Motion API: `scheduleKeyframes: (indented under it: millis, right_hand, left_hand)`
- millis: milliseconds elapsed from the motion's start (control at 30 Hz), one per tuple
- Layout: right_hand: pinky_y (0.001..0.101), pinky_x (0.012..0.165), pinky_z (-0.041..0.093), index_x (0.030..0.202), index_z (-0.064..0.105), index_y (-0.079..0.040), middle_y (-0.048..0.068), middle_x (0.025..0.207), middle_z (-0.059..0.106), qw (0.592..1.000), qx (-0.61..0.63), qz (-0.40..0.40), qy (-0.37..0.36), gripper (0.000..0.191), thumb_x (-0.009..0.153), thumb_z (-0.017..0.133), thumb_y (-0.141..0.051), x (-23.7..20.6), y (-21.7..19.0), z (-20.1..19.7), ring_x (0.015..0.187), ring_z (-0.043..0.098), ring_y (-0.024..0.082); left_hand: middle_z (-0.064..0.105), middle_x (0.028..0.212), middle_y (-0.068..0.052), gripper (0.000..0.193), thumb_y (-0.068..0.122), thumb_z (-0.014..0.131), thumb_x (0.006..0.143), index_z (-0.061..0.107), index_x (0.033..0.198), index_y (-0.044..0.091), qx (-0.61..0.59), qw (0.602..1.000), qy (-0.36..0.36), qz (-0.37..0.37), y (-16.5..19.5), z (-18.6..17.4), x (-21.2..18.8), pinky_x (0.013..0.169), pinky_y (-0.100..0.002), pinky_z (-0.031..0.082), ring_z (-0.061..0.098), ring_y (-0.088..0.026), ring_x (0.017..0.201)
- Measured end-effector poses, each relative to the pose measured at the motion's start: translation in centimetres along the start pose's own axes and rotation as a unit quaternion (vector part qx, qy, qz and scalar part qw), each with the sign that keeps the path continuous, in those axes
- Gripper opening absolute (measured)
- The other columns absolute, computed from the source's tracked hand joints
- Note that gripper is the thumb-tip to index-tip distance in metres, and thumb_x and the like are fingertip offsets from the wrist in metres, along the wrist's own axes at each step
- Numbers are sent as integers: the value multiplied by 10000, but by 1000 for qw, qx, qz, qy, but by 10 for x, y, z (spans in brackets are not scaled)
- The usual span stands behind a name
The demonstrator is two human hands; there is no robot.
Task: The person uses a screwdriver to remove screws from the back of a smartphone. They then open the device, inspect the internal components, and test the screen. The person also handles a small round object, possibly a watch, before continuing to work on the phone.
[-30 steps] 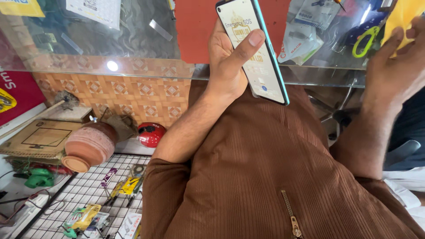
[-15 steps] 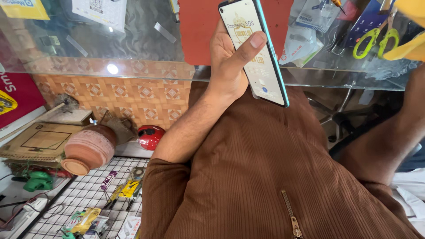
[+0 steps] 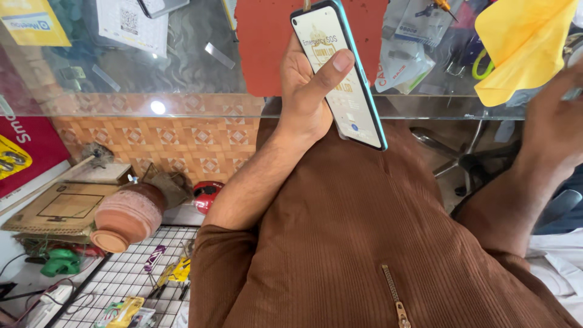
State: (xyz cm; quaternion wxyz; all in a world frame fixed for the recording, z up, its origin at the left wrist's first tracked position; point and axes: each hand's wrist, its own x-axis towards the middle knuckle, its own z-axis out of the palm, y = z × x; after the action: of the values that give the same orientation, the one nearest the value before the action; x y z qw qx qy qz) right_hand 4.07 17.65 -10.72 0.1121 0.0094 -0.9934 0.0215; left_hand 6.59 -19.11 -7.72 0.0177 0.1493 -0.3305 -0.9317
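Observation:
My left hand (image 3: 306, 100) holds a smartphone (image 3: 340, 73) with a teal edge upright over the glass counter (image 3: 182, 73). Its screen is lit and my thumb lies across it. My right hand (image 3: 555, 124) is at the right edge of the view, with its fingers partly cut off there. It grips the near edge of a yellow cloth (image 3: 522, 45) that spreads over the counter's right end. A red mat (image 3: 267, 42) lies on the glass behind the phone. My brown ribbed shirt (image 3: 364, 243) fills the lower middle.
Under the counter at left lie a clay pot (image 3: 127, 215) on its side, a cardboard box (image 3: 57, 209), a red round object (image 3: 206, 194) and a wire grid (image 3: 130, 279) with small tools. Packaged items and scissors (image 3: 419, 54) sit beneath the glass at right.
My right hand dropped from an open raised pose to the right edge, and the yellow cloth now spreads wider into view. The phone stays in my left hand.

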Motion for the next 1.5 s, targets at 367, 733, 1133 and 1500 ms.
scheduleKeyframes:
  millis: [367,733,1133,1500]
  right_hand:
    - [307,737,548,1256,650,39,121,1115,698,990,117,-62,-53,268,988,644,24,10,-39,-26,905,715,202]
    - [300,736,590,1169,633,75,176,1005,705,815,516,-151,-216,393,923,714,-220,8,-144,-95,814,704,193]
    - [289,893,580,1301,576,80,221,1154,678,788,570,-163,-165,485,948,870,-77,-6,-168,-85,992,708,255]
    - [311,724,572,1088,596,69,208,1083,667,829,508,-214,-99,224,987,796,74,-5,-167,-85,853,707,259]
  left_hand:
    - [695,1112,-117,484,107,772,997,486,1368,-15,-9,1000,-2,-3,-13,-5,4,863,-346,604,702,-161,964]
    - [693,1088,-96,491,122,797,970,501,1345,6,-5,1000,-8,-29,-35,-9,5,898,-337,599,693,-137,975]
    - [668,1058,-75,450,108,758,988,493,1343,31,-42,998,38,25,-29,2,2,848,-352,607,692,-145,933]
    - [661,1059,-73,489,138,801,975,474,1313,2,8,999,22,26,-43,-1,-1,885,-304,575,664,-119,944]
